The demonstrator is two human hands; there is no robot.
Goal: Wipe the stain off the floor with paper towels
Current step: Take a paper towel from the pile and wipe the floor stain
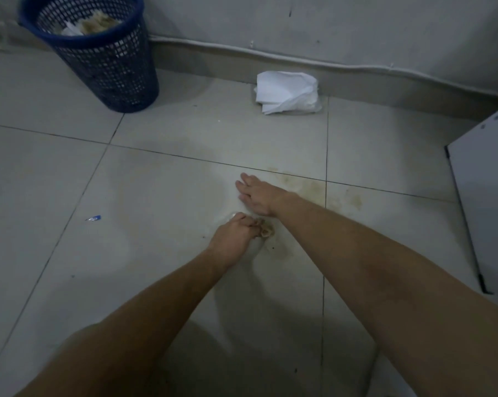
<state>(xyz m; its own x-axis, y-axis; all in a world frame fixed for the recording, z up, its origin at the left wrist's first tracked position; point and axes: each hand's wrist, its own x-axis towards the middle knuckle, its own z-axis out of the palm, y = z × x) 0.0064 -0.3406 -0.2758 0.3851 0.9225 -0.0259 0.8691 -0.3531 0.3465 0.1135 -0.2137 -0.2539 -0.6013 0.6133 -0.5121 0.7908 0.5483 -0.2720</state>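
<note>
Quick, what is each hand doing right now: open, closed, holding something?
Left hand: closed on a crumpled, brown-stained paper towel.
Right hand: open, flat on the pale tiled floor, holding nothing.

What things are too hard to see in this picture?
All in the head view:
- The soiled paper: mostly hidden by the left hand closed on it.
- The floor under the right hand: covered by the flat palm.
- The bin: its left rim is cut off by the picture's edge, and its contents are blurred.
- The blue scrap: too small to identify.
- The white panel: cut off at the right edge.
</note>
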